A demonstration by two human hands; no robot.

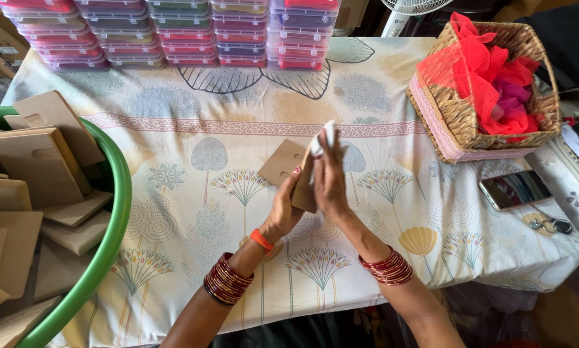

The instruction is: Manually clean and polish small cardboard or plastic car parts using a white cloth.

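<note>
My left hand grips a small brown cardboard card with a cut-out slot, held upright above the middle of the table. My right hand presses against the card's other side and pinches a small white piece at its top edge. Both wrists wear stacks of red bangles, and an orange thread circles the left wrist. What the white piece is I cannot tell.
A green tub at the left holds several brown cardboard cards. Stacks of clear lidded boxes line the far edge. A wicker basket with red and pink fabric stands at the right, beside a phone and keys. A printed cloth covers the table.
</note>
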